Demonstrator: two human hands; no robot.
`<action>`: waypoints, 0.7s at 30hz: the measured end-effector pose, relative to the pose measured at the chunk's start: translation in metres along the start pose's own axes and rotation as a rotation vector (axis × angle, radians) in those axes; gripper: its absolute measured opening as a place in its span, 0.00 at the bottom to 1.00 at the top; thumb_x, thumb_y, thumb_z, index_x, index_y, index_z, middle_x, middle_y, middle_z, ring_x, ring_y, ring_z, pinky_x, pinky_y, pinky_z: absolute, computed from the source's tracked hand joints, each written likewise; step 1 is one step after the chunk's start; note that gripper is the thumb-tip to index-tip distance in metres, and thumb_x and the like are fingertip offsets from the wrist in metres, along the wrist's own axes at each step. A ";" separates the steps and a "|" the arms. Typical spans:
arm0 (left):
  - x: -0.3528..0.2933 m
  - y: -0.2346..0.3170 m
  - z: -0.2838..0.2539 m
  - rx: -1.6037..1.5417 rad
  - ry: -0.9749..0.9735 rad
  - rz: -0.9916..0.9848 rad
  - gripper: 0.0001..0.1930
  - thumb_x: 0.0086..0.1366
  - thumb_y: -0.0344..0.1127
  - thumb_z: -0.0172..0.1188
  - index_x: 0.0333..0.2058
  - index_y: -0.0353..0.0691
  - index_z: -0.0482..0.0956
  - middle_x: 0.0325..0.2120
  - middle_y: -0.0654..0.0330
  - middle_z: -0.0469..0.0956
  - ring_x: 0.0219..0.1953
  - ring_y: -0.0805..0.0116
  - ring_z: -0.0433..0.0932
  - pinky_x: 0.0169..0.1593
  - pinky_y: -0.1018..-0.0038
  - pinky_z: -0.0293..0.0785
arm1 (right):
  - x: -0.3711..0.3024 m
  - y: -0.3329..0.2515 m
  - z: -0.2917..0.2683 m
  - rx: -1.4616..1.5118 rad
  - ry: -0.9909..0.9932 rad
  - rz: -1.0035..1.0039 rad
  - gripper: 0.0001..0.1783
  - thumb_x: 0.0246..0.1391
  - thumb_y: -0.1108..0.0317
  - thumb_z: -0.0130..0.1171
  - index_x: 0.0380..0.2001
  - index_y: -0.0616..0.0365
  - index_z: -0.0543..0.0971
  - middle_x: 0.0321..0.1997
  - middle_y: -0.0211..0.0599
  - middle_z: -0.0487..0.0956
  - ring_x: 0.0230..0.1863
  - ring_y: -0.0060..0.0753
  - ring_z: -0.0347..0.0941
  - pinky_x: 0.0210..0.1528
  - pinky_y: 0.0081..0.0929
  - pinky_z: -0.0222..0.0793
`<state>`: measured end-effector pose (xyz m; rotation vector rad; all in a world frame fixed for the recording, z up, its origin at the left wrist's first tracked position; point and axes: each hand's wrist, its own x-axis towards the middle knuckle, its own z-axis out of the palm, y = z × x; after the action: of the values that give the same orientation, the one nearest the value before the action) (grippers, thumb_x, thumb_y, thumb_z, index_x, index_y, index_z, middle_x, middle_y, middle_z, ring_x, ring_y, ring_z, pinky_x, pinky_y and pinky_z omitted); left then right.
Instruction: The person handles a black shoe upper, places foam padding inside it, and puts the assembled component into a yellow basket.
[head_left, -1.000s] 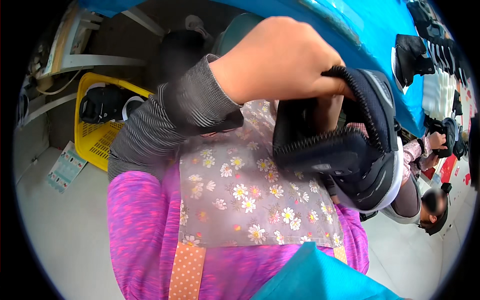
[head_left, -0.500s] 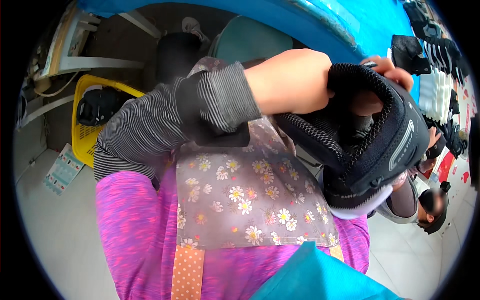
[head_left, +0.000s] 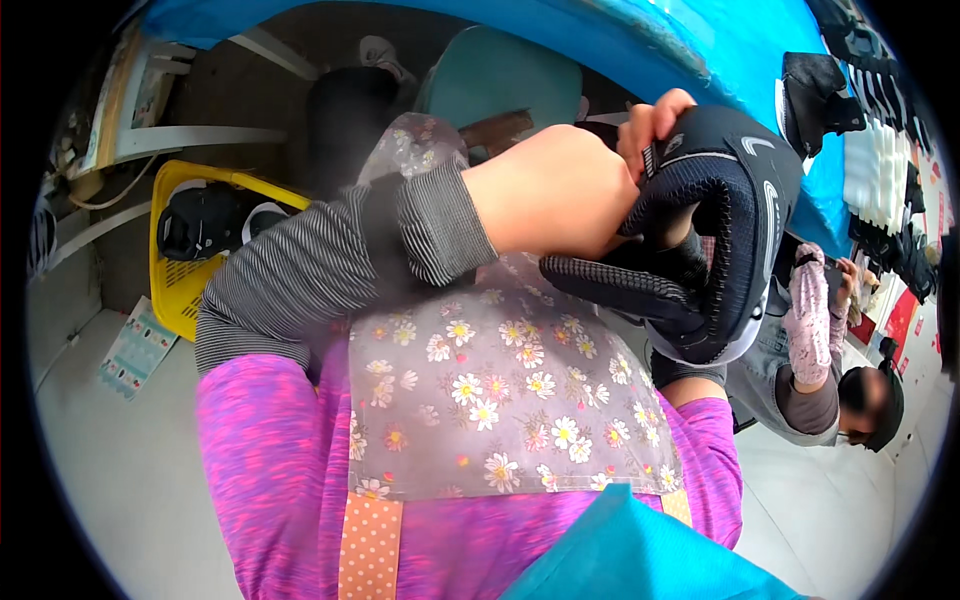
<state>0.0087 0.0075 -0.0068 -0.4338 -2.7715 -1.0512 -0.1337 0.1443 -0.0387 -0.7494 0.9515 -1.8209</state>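
Observation:
A black knit shoe upper [head_left: 720,210] with a white edge is held up in front of my chest, over a floral apron [head_left: 500,390]. My left hand [head_left: 550,190], in a grey striped sleeve, is pushed into the shoe's opening and grips it from inside. The fingers of my right hand [head_left: 655,125] curl over the shoe's top edge; the rest of that hand is hidden behind the shoe.
A yellow basket [head_left: 180,290] with dark shoes stands on the floor at the left. A blue-covered table [head_left: 700,50] runs across the top, with black shoe parts and white pieces at its far right. Another person [head_left: 830,380] sits at the right.
The shoe has been turned and lifted, so its side now faces up and right. My left hand has slid further into it, and my right fingers now show on its top edge.

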 end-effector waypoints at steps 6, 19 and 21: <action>-0.003 0.008 0.000 -0.070 0.053 -0.244 0.20 0.59 0.53 0.62 0.21 0.42 0.80 0.17 0.53 0.77 0.21 0.48 0.77 0.26 0.60 0.73 | 0.000 -0.035 0.002 -0.331 0.186 -0.427 0.20 0.59 0.51 0.60 0.32 0.56 0.67 0.21 0.32 0.66 0.20 0.29 0.65 0.20 0.23 0.60; -0.016 -0.010 -0.010 -0.442 0.117 0.064 0.19 0.63 0.46 0.65 0.26 0.33 0.77 0.15 0.50 0.73 0.17 0.56 0.71 0.24 0.67 0.67 | -0.010 -0.009 0.046 -0.035 0.232 -0.216 0.20 0.64 0.53 0.53 0.50 0.57 0.69 0.36 0.39 0.71 0.32 0.30 0.71 0.34 0.23 0.68; -0.017 -0.008 -0.019 -0.715 0.056 -0.203 0.16 0.66 0.42 0.63 0.29 0.32 0.78 0.17 0.53 0.73 0.18 0.65 0.71 0.26 0.69 0.67 | -0.022 -0.012 0.067 -0.661 0.468 0.096 0.21 0.62 0.62 0.55 0.54 0.59 0.68 0.39 0.35 0.71 0.34 0.26 0.70 0.37 0.23 0.70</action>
<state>0.0224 -0.0147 -0.0016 -0.1837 -2.3423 -2.0612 -0.0766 0.1487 0.0042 -0.6485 1.9156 -1.6231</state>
